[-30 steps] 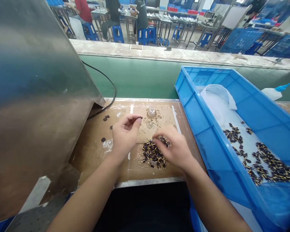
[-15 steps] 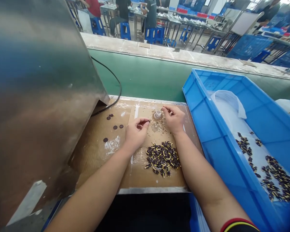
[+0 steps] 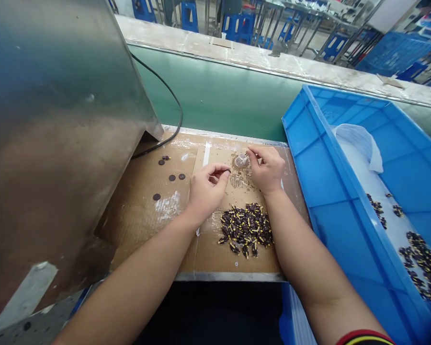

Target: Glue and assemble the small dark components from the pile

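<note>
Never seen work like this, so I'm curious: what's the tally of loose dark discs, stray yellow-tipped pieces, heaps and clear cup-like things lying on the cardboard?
Loose dark discs: 4
Stray yellow-tipped piece: 1
Heap of dark-and-yellow pieces: 1
Clear cup-like thing: 1
Total: 7, the heap counted as one

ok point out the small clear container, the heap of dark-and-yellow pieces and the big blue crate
Small clear container (image 3: 241, 160), head view: middle.
Heap of dark-and-yellow pieces (image 3: 244, 226), head view: middle.
Big blue crate (image 3: 334, 201), head view: outer side wall.

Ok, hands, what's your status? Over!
Left hand pinching dark piece. Right hand beside clear container. Dark-and-yellow pile nearer body. No visible obstruction.
</note>
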The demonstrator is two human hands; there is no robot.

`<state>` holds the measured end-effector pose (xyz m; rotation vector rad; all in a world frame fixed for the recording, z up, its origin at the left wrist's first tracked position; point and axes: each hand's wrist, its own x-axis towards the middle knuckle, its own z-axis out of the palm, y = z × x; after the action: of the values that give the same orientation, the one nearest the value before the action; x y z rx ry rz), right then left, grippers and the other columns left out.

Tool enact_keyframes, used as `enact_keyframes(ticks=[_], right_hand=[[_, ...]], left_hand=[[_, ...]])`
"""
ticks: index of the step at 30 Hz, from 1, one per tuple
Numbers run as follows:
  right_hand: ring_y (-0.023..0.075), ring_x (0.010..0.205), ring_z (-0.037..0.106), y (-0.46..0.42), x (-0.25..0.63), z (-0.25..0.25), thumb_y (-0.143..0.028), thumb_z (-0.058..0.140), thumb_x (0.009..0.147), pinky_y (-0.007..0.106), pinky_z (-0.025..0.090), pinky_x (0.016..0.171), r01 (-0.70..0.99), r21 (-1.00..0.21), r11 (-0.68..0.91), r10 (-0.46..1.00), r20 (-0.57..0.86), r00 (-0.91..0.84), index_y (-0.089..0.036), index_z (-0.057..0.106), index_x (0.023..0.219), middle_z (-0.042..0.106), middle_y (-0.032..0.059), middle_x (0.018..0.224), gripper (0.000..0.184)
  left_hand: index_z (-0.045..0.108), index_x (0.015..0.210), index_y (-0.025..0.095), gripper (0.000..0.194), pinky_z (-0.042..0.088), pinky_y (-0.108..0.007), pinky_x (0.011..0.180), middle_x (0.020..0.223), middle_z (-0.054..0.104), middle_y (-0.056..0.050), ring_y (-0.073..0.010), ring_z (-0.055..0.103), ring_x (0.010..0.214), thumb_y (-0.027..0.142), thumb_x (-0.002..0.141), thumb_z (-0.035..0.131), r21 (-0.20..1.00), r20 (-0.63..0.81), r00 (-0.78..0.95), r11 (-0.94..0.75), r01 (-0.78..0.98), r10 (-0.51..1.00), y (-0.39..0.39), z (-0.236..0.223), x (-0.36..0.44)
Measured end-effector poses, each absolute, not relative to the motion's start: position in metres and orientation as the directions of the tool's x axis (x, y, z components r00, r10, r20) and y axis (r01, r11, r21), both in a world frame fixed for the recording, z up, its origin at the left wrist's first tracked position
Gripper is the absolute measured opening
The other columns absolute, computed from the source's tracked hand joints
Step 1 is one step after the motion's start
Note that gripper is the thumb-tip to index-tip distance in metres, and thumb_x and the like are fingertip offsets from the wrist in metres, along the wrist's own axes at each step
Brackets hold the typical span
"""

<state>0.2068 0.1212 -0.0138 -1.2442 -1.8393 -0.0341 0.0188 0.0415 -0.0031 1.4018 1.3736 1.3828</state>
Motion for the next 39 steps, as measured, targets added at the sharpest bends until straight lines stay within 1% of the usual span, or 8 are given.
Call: enact_keyframes(ticks=[3,9,19,29,32,35,37,39], right_hand=[[0.0227,0.094,0.068,0.122,0.207,-0.014,-0.035,0.057,0.100,0.041,0.051,0.091,0.758,-0.412,0.505,0.731,0.671,-0.122,-0.024,0.078,0.102,0.079,0.0054,0.103,0.024],[0.0223,0.091,0.067,0.121,0.207,-0.013,-0.035,0.057,0.101,0.041,0.051,0.089,0.763,-0.391,0.515,0.720,0.680,-0.138,-0.024,0.077,0.103,0.079,0.0053,0.098,0.024],[0.0233,0.095,0.067,0.122,0.208,-0.014,-0.035,0.055,0.102,0.043,0.051,0.092,0.785,-0.358,0.506,0.724,0.671,-0.160,-0.025,0.077,0.104,0.078,0.0052,0.101,0.024],[0.0241,0.097,0.067,0.124,0.212,-0.015,-0.034,0.054,0.102,0.043,0.051,0.091,0.803,-0.340,0.490,0.723,0.673,-0.156,-0.024,0.076,0.103,0.078,0.0053,0.102,0.025],[0.0240,0.093,0.068,0.123,0.215,-0.015,-0.034,0.054,0.102,0.042,0.052,0.089,0.819,-0.338,0.463,0.720,0.682,-0.126,-0.023,0.076,0.102,0.078,0.0054,0.100,0.025],[0.0224,0.086,0.067,0.122,0.217,-0.014,-0.034,0.056,0.101,0.040,0.053,0.086,0.813,-0.362,0.455,0.706,0.703,-0.083,-0.022,0.076,0.103,0.078,0.0060,0.099,0.023],[0.0223,0.088,0.068,0.121,0.216,-0.013,-0.034,0.056,0.101,0.040,0.053,0.087,0.800,-0.367,0.475,0.700,0.708,-0.090,-0.022,0.076,0.103,0.078,0.0061,0.100,0.024],[0.0231,0.095,0.069,0.119,0.214,-0.012,-0.034,0.054,0.102,0.041,0.052,0.091,0.791,-0.364,0.492,0.703,0.702,-0.114,-0.024,0.076,0.104,0.078,0.0057,0.103,0.025]], left_hand=[[0.074,0.098,0.019,0.014,0.051,-0.029,0.069,0.094,0.073,-0.006,-0.0150,0.064,0.076,0.025,0.088,0.067,0.967,0.203,-0.148,-0.174,0.188,0.968,0.041,-0.002,0.019],[0.074,0.097,0.020,0.013,0.051,-0.029,0.069,0.095,0.073,-0.006,-0.0148,0.064,0.075,0.024,0.087,0.068,0.969,0.194,-0.152,-0.165,0.185,0.969,0.041,-0.002,0.019],[0.074,0.097,0.019,0.013,0.050,-0.029,0.065,0.094,0.073,-0.006,-0.0144,0.063,0.073,0.024,0.086,0.067,0.969,0.197,-0.151,-0.169,0.181,0.969,0.040,0.000,0.019],[0.074,0.097,0.019,0.012,0.054,-0.031,0.072,0.094,0.073,-0.007,-0.0157,0.065,0.079,0.022,0.087,0.067,0.970,0.196,-0.159,-0.168,0.173,0.968,0.039,0.004,0.018],[0.073,0.095,0.018,0.011,0.056,-0.032,0.077,0.094,0.073,-0.007,-0.0162,0.067,0.082,0.023,0.086,0.069,0.977,0.194,-0.167,-0.174,0.126,0.967,0.040,0.002,0.018],[0.073,0.095,0.016,0.011,0.057,-0.032,0.079,0.092,0.074,-0.008,-0.0162,0.068,0.081,0.021,0.085,0.070,0.983,0.175,-0.176,-0.163,0.081,0.969,0.043,-0.001,0.017],[0.073,0.095,0.016,0.011,0.057,-0.031,0.079,0.091,0.074,-0.008,-0.0159,0.068,0.081,0.021,0.085,0.071,0.985,0.169,-0.181,-0.159,0.071,0.969,0.044,-0.002,0.016],[0.073,0.096,0.016,0.012,0.057,-0.031,0.078,0.092,0.074,-0.008,-0.0155,0.068,0.081,0.021,0.086,0.070,0.985,0.170,-0.181,-0.159,0.073,0.969,0.044,-0.003,0.016]])
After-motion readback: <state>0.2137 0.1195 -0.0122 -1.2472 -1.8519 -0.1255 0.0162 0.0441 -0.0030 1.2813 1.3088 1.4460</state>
